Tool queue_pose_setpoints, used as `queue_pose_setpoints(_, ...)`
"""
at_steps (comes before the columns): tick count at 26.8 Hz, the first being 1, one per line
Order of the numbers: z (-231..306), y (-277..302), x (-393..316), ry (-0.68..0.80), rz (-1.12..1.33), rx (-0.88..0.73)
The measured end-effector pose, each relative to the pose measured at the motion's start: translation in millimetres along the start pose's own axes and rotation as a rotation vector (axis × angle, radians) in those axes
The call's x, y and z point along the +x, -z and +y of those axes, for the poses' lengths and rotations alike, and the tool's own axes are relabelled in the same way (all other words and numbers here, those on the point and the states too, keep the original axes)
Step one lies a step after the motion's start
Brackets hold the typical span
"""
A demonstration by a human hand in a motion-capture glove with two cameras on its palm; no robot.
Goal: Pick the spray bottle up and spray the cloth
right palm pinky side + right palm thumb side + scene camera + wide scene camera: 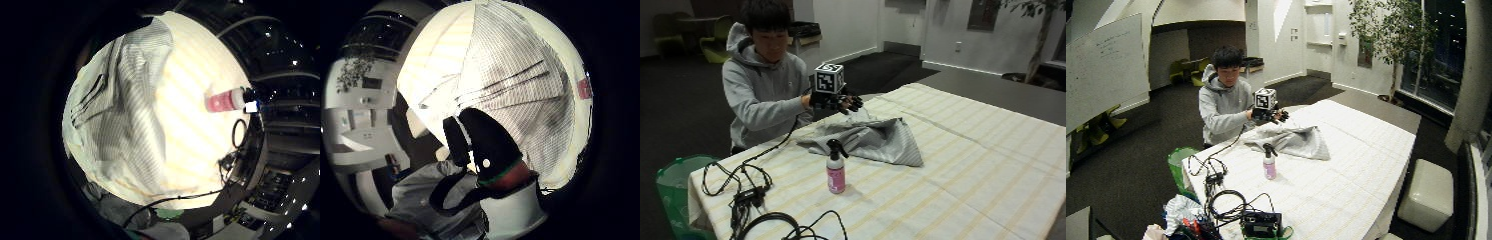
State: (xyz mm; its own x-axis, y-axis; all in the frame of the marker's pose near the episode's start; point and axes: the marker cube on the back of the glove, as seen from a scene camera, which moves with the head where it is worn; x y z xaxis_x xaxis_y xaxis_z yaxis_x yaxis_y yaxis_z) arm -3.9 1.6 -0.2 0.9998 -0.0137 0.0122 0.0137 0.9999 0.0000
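Your gloved right hand [837,102] hovers above the grey striped cloth [869,139], fingers [854,104] spread and holding nothing. The pick-up is not yet begun: the pink spray bottle [836,173] stands upright on the worktop [959,165], just beside the cloth's near edge. Next, lower toward the bottle and wrap its neck below the black trigger. The worktop wears a pale striped covering; cables [740,187] trail at its end.

A spray bottle [836,171] stands upright on the table, its body filled with pink liquid, with a white neck and a black trigger head on top. It is untouched. Just behind it lies 1 grey striped cloth [873,138], crumpled and bunched into folds, with one flap spread flat toward the table's middle.
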Motion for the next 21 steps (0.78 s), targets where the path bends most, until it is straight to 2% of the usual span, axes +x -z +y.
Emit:
queue_pose_setpoints(13, 3.1, 0.3, 0.6, 0.008, 0.011, 0.055)
queue_pose_setpoints(21, 16.7, 5.1, 3.5, 0.039, 0.012, 0.179)
